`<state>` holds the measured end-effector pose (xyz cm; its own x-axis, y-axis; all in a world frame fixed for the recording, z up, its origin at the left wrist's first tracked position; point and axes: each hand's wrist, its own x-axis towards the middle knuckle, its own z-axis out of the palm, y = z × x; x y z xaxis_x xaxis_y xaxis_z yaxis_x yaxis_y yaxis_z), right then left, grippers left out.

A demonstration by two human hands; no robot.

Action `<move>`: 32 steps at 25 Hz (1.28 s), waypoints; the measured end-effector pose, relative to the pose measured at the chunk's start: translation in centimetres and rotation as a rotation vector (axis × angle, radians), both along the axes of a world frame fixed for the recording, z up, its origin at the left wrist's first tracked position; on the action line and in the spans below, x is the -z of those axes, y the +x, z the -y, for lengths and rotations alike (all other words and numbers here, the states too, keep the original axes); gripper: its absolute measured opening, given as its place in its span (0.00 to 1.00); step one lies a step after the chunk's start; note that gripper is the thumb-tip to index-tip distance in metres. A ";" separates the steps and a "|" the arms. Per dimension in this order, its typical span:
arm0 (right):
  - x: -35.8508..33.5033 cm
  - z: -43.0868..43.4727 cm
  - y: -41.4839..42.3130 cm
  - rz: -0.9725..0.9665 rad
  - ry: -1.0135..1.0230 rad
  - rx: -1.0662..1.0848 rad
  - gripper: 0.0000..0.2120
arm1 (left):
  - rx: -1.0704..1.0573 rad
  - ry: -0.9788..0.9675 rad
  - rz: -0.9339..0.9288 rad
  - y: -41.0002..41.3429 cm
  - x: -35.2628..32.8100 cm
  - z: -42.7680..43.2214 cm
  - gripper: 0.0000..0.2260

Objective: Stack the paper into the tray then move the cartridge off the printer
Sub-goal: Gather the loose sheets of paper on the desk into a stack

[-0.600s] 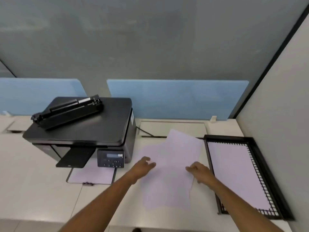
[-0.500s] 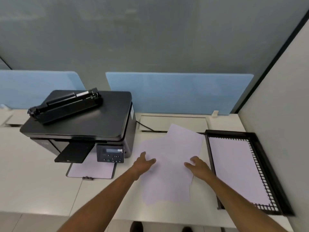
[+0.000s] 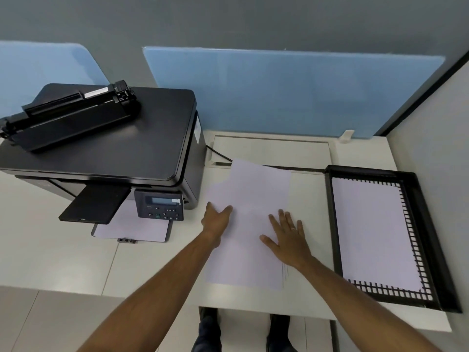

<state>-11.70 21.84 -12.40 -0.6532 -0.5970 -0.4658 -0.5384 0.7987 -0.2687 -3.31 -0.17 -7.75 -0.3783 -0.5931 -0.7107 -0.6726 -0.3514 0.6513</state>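
Loose white paper sheets lie fanned out on the white desk between the printer and the tray. My left hand rests on their left edge, fingers apart. My right hand lies flat on the sheets with fingers spread. The black tray sits at the right of the desk with white paper inside it. A black cartridge lies slanted on the lid of the black printer at the left.
The printer's output flap and its paper drawer stick out toward me. A black cable runs behind the printer. Blue divider panels stand at the desk's back; a wall closes the right side. My shoes show below the desk edge.
The view has come closer and tilted down. My right hand has flattened onto the sheets with fingers spread. The sheets sit more squared together at the bottom.
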 end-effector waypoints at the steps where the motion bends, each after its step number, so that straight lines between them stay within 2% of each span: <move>1: -0.2 0.2 0.3 0.009 -0.067 0.072 0.42 | 0.001 -0.023 0.006 0.1 0.1 0.2 0.39; 4: -1.2 1.9 0.9 0.083 -0.255 0.395 0.42 | -0.007 -0.090 0.068 0.6 0.8 0.2 0.37; 6: -1.7 3.4 0.7 0.182 -0.384 0.586 0.41 | -0.021 -0.069 0.056 0.7 0.9 0.0 0.37; 9: -2.7 4.6 -1.4 0.385 -0.620 1.004 0.35 | 0.007 -0.088 0.081 0.5 0.9 0.3 0.35; 11: -2.7 4.5 -2.8 0.504 -0.665 1.169 0.31 | 0.080 -0.153 0.126 0.6 1.1 0.5 0.33; 13: -2.4 4.4 -3.7 0.573 -0.636 1.196 0.23 | 0.123 -0.188 0.152 0.7 1.3 0.4 0.32; 16: -1.9 4.7 -4.2 0.596 -0.600 1.154 0.24 | 0.069 -0.135 0.131 0.6 1.3 0.5 0.32; 19: -2.0 4.8 -5.0 0.646 -0.535 1.148 0.15 | -0.010 -0.043 0.080 0.4 1.2 1.2 0.32; 21: -2.3 5.0 -5.4 0.686 -0.491 1.150 0.13 | 0.024 -0.047 0.102 0.5 1.3 1.5 0.32; 22: -2.5 5.2 -5.4 0.695 -0.473 1.128 0.15 | 0.066 -0.074 0.131 0.5 1.3 1.5 0.32; 24: -2.5 5.8 -5.1 0.623 -0.397 1.044 0.25 | 0.155 -0.139 0.174 0.6 1.3 1.2 0.32; 27: -2.7 6.5 -4.0 0.415 -0.355 0.931 0.25 | 0.238 -0.204 0.194 0.6 1.2 0.7 0.33; 30: -3.1 6.9 -4.2 0.477 -0.457 0.971 0.30 | 0.288 -0.226 0.196 0.7 1.0 0.3 0.32; 32: -3.3 6.7 -5.1 0.557 -0.507 1.033 0.28 | 0.294 -0.210 0.188 0.8 0.9 0.5 0.32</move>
<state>-16.78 15.14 -9.05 -0.7088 -0.1211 -0.6950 0.5516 0.5191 -0.6530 -2.51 -0.67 -8.65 -0.4286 -0.6185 -0.6586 -0.8386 0.0010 0.5448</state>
